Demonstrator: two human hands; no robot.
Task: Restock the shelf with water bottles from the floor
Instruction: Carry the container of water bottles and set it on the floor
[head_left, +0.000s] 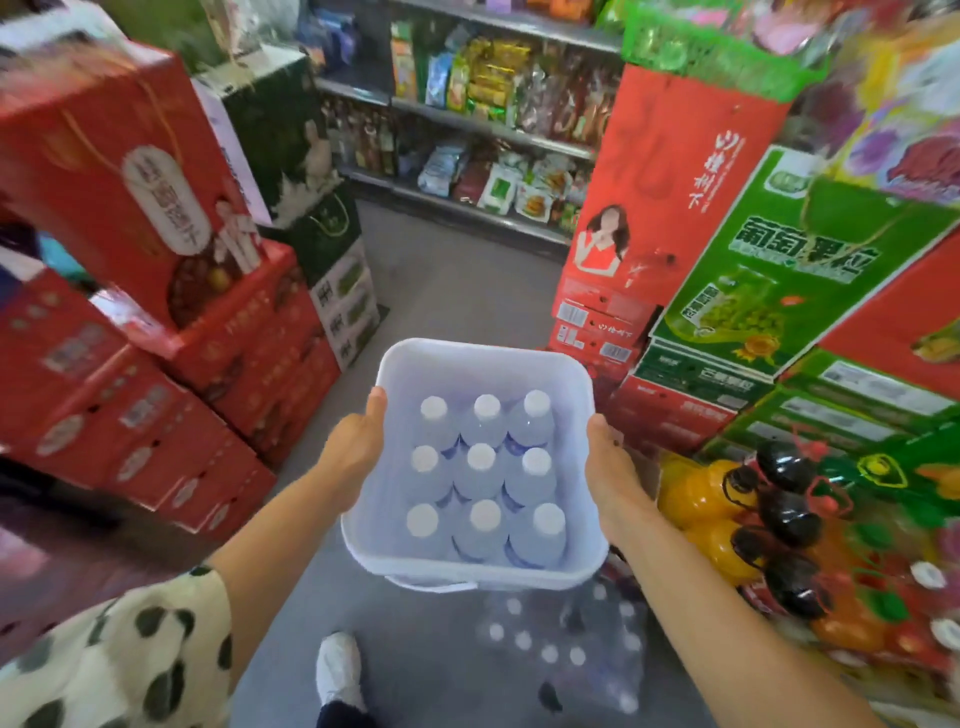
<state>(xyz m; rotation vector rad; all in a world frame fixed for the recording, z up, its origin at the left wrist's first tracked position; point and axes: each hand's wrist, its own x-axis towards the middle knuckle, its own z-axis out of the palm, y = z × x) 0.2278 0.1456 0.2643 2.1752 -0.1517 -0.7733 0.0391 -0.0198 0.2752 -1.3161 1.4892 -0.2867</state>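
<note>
I hold a translucent white plastic bin (415, 364) in front of me, above the floor. Inside it stand several clear water bottles (482, 470) with white caps, packed in rows. My left hand (356, 441) grips the bin's left rim with the thumb over the edge. On the opposite rim, my right hand (610, 457) grips the same way. Below the bin, a shrink-wrapped pack of water bottles (566, 644) lies on the grey floor. A shelf (493, 135) stocked with snack bags stands at the far end of the aisle.
Stacked red gift cartons (156, 364) wall the left side. Red and green cartons (753, 270) rise on the right, with orange juice bottles (727, 519) low at the right. A grey floor aisle (457, 291) runs ahead. My white shoe (340, 670) is below.
</note>
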